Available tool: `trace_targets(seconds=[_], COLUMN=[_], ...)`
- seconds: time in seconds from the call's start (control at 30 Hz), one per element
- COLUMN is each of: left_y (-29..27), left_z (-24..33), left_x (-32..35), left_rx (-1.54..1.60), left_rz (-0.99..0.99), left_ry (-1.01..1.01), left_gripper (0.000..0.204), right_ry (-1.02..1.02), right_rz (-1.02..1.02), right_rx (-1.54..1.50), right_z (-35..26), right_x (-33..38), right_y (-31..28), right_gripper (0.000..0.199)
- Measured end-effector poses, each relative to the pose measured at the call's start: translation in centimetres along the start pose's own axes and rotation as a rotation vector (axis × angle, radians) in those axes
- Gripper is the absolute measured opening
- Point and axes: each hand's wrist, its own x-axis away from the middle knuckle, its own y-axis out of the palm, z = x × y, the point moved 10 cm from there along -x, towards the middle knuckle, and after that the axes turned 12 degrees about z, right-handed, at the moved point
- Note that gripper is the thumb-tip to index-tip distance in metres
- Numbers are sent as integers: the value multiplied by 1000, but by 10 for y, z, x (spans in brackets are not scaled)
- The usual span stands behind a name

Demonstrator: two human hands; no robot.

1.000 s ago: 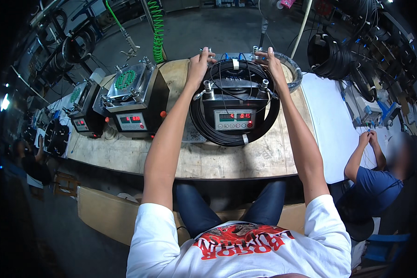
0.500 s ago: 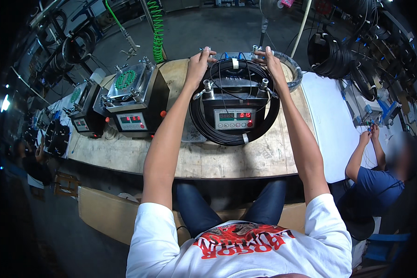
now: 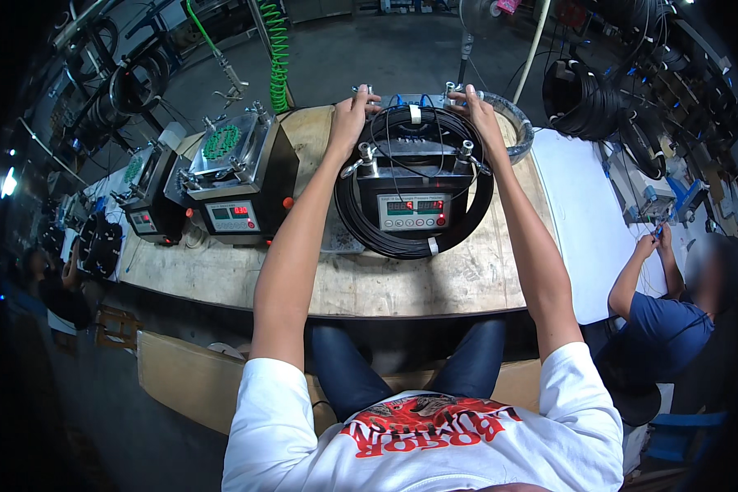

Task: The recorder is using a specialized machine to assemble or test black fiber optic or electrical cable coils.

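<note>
Two hands at one black cable coil on a black test box, wooden bench.

One black cable coil (image 3: 414,238) lay looped around one black test box (image 3: 414,201) with red readouts. The left hand (image 3: 351,115) and right hand (image 3: 477,115) rested on the coil's far arc, behind the box; their grip could not be made out. Two similar boxes (image 3: 238,184) stood left of the test box. Bare wooden bench (image 3: 435,283) lay between the test box and the near edge.

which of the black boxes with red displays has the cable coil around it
The black box between both hands, rightmost of the three; a black cable coil rings it. The other two have none.
</note>
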Motion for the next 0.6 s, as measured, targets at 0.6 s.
trace_targets(seconds=[0.6], left_y=[4], left_z=[3], left_x=[4], left_rx=[-30], left_rz=[-19], left_ry=[-16], left_gripper=[58], right_ry=[-49], right_rz=[-16], right_rx=[-27], right_z=[5], right_x=[-7], right_y=[-3], right_gripper=[66])
